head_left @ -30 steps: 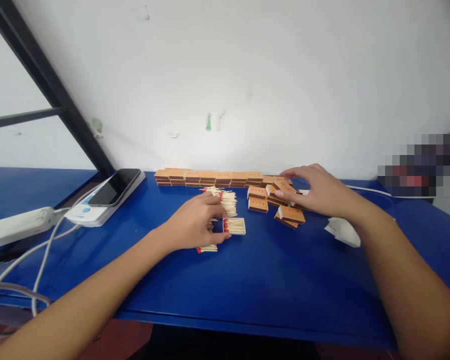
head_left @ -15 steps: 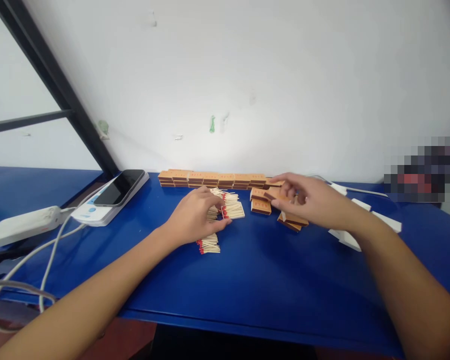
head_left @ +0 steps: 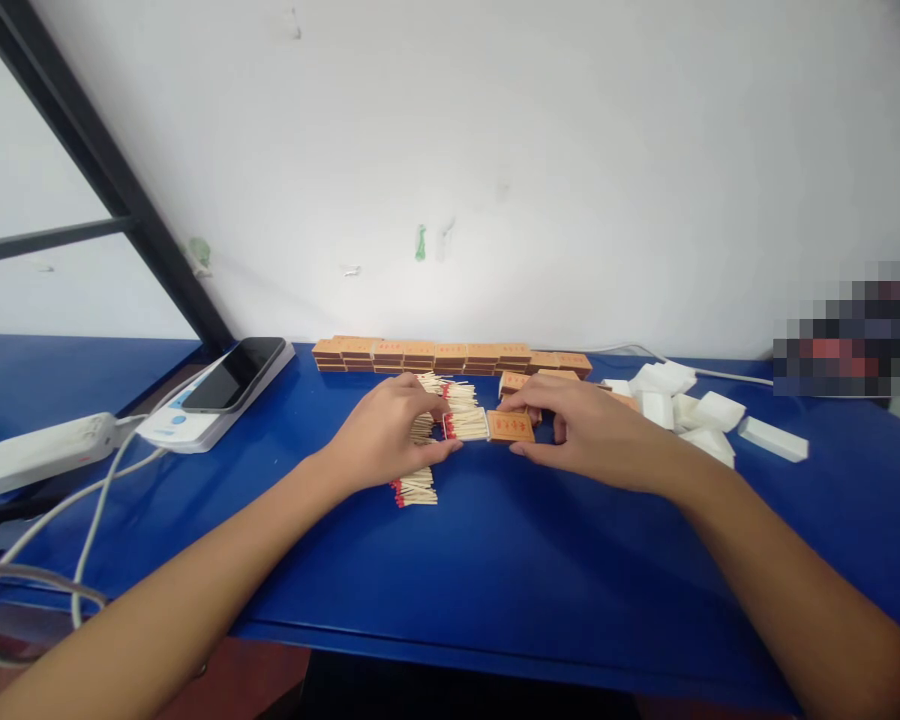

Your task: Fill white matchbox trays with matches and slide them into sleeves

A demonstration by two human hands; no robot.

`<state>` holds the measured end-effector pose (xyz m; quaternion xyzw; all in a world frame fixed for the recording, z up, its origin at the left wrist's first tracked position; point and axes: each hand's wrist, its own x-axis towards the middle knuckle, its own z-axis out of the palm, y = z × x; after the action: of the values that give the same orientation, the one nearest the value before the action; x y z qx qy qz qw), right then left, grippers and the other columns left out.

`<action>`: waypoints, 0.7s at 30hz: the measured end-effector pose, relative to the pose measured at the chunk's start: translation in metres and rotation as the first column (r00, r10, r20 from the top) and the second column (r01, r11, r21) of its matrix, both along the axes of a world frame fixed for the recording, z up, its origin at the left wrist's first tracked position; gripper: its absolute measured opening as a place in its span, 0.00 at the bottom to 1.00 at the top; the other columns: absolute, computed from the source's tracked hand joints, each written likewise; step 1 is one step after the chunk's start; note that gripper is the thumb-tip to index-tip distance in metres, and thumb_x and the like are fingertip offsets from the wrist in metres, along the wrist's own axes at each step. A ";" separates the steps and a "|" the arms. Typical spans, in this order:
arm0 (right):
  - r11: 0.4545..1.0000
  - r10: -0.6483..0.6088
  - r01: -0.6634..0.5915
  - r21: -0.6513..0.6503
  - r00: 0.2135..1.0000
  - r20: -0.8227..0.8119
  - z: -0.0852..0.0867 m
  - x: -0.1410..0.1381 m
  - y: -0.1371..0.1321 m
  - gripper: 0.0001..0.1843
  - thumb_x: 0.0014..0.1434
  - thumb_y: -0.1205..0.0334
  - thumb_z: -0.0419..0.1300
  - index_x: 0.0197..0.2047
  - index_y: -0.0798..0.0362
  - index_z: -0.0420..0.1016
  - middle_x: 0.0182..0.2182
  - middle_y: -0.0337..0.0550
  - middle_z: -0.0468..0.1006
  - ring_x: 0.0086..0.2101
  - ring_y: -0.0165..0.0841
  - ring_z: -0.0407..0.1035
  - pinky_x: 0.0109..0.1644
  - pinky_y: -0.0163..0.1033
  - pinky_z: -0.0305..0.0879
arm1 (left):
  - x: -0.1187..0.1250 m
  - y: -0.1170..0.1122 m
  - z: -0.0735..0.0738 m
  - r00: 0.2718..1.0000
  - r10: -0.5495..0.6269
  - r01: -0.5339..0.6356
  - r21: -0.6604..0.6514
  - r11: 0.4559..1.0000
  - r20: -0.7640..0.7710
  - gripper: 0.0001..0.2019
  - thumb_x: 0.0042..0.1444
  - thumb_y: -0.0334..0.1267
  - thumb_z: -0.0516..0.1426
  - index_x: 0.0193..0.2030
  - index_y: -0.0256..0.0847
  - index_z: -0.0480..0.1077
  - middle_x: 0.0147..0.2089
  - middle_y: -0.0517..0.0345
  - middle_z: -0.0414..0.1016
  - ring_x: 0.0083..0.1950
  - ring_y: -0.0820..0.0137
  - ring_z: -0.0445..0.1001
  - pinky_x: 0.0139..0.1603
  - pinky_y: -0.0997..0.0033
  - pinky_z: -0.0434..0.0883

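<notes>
My left hand (head_left: 394,430) grips a white matchbox tray (head_left: 468,425) filled with red-tipped matches, its thumb and fingers at the tray's left end. My right hand (head_left: 581,430) pinches an orange matchbox sleeve (head_left: 511,427) between thumb and fingers. The sleeve's left end meets the tray's right end, both in line just above the table. Loose matches (head_left: 415,487) lie under and around my left hand, partly hidden by it. Behind my right hand sit several more orange matchbox sleeves (head_left: 513,382), partly covered.
Stacked matchboxes (head_left: 420,355) form a row along the wall. White empty trays (head_left: 709,411) are heaped at the right. On the left, a phone (head_left: 236,374) lies on a white box (head_left: 195,430), near a power strip (head_left: 43,455) with cables. The blue table (head_left: 450,570) has its front edge below.
My right hand has moved left and down from the sleeve pile, bringing a sleeve to the filled tray. My left hand stays in place with the tray.
</notes>
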<state>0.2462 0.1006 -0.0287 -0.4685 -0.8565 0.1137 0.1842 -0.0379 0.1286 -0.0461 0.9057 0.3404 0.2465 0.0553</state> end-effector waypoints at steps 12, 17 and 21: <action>0.997 0.008 -0.021 -0.076 0.987 -0.159 -0.008 0.000 0.004 0.19 0.63 0.50 0.68 0.56 0.43 0.80 0.49 0.45 0.77 0.32 0.31 0.73 0.36 0.41 0.73 | -0.002 -0.001 0.002 0.999 0.035 -0.034 -0.036 0.999 0.022 0.13 0.54 0.41 0.70 0.43 0.37 0.80 0.36 0.53 0.77 0.43 0.60 0.73 0.41 0.61 0.70; 0.984 -0.020 -0.032 -0.174 0.957 -0.289 -0.009 -0.003 0.006 0.19 0.61 0.50 0.70 0.54 0.44 0.81 0.51 0.45 0.79 0.37 0.34 0.77 0.43 0.43 0.79 | -0.002 0.001 0.001 0.994 0.035 -0.028 -0.072 0.997 0.099 0.15 0.52 0.41 0.71 0.44 0.38 0.81 0.39 0.53 0.79 0.43 0.62 0.75 0.43 0.62 0.71; 0.966 -0.062 -0.054 -0.251 0.900 -0.431 -0.012 -0.003 0.009 0.21 0.59 0.49 0.72 0.54 0.46 0.81 0.53 0.46 0.81 0.48 0.41 0.79 0.58 0.50 0.78 | -0.004 0.005 0.003 0.982 0.030 -0.001 -0.155 0.988 0.187 0.16 0.52 0.47 0.73 0.43 0.42 0.82 0.40 0.55 0.81 0.40 0.65 0.76 0.41 0.64 0.71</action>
<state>0.2435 0.1099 -0.0407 -0.4529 -0.7705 0.3252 0.3090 -0.0423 0.1339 -0.0435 0.8687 0.3585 0.3046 0.1552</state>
